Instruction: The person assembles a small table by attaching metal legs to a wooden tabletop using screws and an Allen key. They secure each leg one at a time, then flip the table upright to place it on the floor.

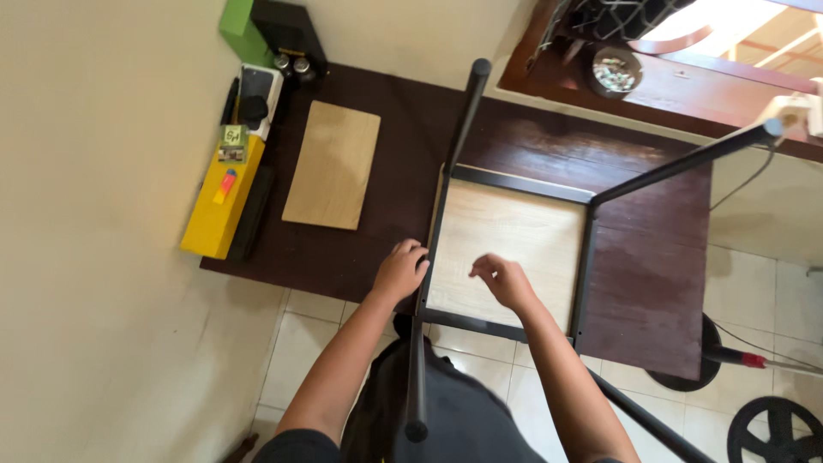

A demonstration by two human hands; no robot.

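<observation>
An upturned small table lies on a dark brown desk point(651, 291): a black metal frame point(520, 184) around a light wood top point(514, 244), its black legs point(467, 111) sticking up toward me. My left hand point(399, 271) grips the frame's left rail near the front corner. Over the wood panel, my right hand point(504, 279) hovers with fingers curled and pinched together; whether it holds something small is unclear.
A loose light wood board point(333, 165) lies on the desk's left part. A yellow box point(221, 199), black cases and a green box point(236, 26) line the wall. A window sill point(677, 86) is at the back right; a fan base and cables are on the tiled floor.
</observation>
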